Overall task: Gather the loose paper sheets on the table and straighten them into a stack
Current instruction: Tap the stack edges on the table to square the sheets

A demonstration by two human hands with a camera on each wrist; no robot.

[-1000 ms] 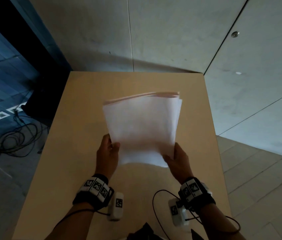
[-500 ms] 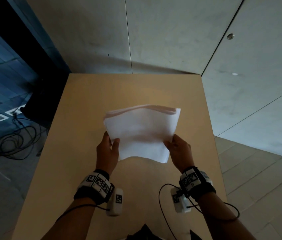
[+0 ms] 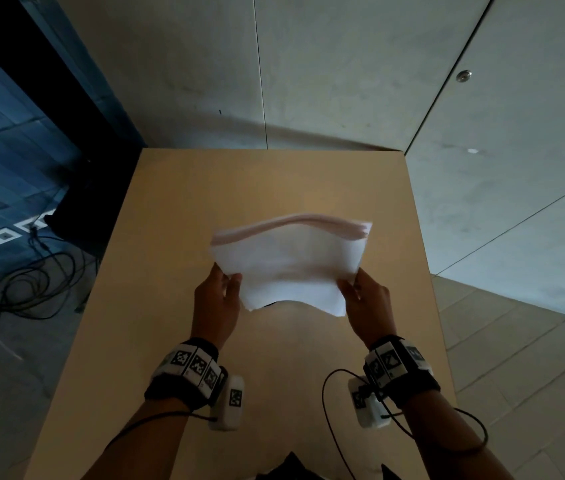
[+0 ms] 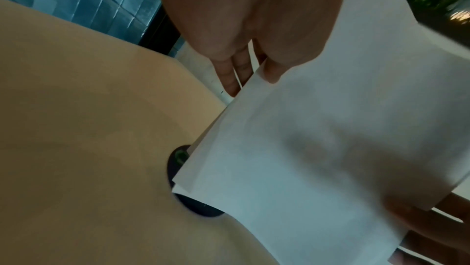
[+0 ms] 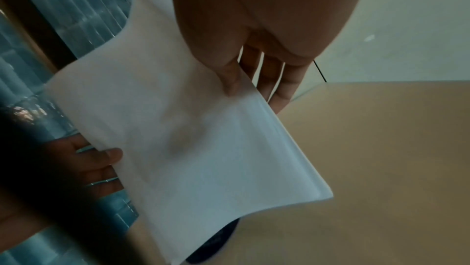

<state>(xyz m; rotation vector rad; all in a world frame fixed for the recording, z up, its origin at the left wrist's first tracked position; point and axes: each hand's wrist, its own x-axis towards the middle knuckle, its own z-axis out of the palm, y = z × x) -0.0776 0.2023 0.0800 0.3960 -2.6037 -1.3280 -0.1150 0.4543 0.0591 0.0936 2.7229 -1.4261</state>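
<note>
Fingers of the left hand (image 3: 217, 303) and right hand (image 3: 367, 303) pinch the paper stack (image 3: 291, 261) above the surface (image 3: 177, 209). Only the wrist views show a dark round object (image 4: 175, 160) beneath it.

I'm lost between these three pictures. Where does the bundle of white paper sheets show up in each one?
Head view: the bundle of white paper sheets sits at centre, held above the tan wooden table.
Left wrist view: it fills the right half.
Right wrist view: it runs through the centre-left.
Shared landmark: the tan table, seen in all three.
</note>
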